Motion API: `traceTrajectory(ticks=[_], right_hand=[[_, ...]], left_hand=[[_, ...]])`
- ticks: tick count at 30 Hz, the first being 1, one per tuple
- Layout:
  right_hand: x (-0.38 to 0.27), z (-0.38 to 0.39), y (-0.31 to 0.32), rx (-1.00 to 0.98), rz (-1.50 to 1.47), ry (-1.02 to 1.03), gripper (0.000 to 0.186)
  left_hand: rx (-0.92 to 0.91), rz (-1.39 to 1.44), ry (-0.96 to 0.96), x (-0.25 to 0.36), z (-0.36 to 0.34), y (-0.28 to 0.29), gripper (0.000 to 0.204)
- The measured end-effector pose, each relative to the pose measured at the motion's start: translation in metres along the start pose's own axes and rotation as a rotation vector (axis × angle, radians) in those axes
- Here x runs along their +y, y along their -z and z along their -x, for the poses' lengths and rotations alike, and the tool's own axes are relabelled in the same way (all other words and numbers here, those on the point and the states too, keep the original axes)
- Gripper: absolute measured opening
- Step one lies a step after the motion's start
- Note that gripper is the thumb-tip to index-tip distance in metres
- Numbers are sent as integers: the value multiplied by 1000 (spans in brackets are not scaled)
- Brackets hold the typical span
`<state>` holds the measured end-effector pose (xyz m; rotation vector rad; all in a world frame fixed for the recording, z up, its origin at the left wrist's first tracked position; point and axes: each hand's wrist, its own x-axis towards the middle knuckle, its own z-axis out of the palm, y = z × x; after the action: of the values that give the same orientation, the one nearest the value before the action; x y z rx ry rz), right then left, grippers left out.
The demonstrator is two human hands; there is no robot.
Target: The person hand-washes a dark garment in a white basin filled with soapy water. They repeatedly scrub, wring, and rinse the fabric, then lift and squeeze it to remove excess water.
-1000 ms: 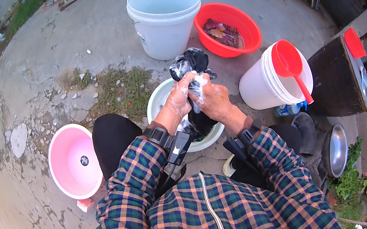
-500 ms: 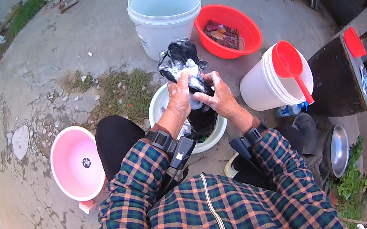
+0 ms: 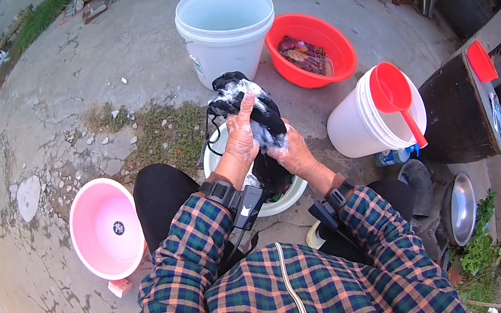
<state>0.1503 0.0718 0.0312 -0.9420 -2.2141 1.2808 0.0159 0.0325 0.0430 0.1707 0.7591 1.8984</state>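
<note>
A black cloth garment (image 3: 265, 113), streaked with white suds, is bunched between my two hands. My left hand (image 3: 241, 134) grips its upper part, thumb lying across the top. Lower down, my right hand (image 3: 292, 152) closes round the cloth; some of its fingers are hidden behind the fabric. A dark cord or strap dangles from the bundle on the left. Beneath my hands stands a pale basin (image 3: 287, 202), and the garment's lower end hangs down into it. Foam clings to both hands.
Beyond the basin stands a tall white bucket (image 3: 224, 47), with a red basin (image 3: 310, 75) holding cloth beside it. To the right, a red dipper (image 3: 391, 88) rests on a white bucket (image 3: 352, 125). A pink basin (image 3: 95, 244) sits left; a metal bowl (image 3: 464, 209) leans right.
The garment has shifted and been turned in my hands, so the cord now hangs out at the left. My right hand has moved slightly lower and closed further round the cloth.
</note>
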Motion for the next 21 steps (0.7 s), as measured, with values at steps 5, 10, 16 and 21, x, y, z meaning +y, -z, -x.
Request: traceTrajectory(ticks=[5, 10, 16, 21], right_hand=[[-3, 2, -5, -144, 403, -112, 62], [-3, 4, -7, -165, 471, -113, 48], [-19, 4, 2, -51, 347, -111, 36], [-28, -6, 24, 25, 92, -167, 36]], left_hand=[[205, -287, 43, -19, -2, 10, 18], [278, -430, -103, -33, -10, 19, 19], [271, -295, 50, -30, -14, 20, 26], [-187, -229, 113, -25, -2, 22, 74]])
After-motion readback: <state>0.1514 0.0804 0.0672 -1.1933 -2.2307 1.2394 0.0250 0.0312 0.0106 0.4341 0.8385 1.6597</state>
